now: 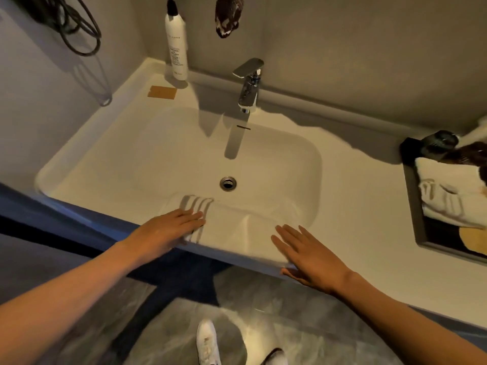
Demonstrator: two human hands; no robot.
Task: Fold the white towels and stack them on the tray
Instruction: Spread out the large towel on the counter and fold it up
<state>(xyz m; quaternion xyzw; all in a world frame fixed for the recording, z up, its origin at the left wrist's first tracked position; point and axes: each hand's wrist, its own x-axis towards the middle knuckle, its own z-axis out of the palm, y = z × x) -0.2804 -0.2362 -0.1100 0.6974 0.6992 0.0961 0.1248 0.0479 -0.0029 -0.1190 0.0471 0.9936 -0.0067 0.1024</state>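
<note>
A white towel (237,230) lies spread over the front rim of the sink, partly sagging into the basin. My left hand (168,227) rests flat on the towel's left edge, fingers stretched out. My right hand (308,256) lies flat on its right end at the counter's front edge, fingers apart. Neither hand grips the cloth. At the right edge of the view stands a dark tray (416,206) with folded white towels (450,198) on it.
A chrome faucet (249,85) stands behind the white sink (158,154). A tall white bottle (176,46) and a small tan card (161,92) sit at the back left. A dark round object (438,144) sits at the tray's far end. Grey floor and white shoes below.
</note>
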